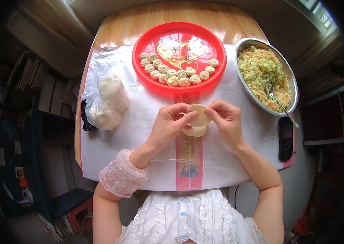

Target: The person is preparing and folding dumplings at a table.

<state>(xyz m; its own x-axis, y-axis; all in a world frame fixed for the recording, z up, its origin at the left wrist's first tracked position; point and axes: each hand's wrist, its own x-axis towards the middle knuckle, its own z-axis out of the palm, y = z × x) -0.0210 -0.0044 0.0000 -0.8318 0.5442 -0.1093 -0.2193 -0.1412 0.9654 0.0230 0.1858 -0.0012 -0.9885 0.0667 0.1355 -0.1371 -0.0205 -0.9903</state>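
Between my left hand (173,120) and my right hand (225,119) a round, thin dough wrapper (198,115) is pinched at its two sides. More round wrappers (195,131) lie just below it on the covered table, partly hidden. Beyond my hands stands a red round tray (179,89) with pleated dumplings (173,80) in curved rows along its near side. On the right, a metal bowl (241,80) holds a chopped filling (265,76) with orange bits and green shreds. A metal spoon (283,108) rests in it, its handle over the rim.
A clear plastic bag of dough pieces (107,103) sits at the left, beside a black object (86,116). A black phone (285,138) lies near the right table edge, close to the bowl. White plastic sheeting (147,170) covers much of the wooden table (120,26).
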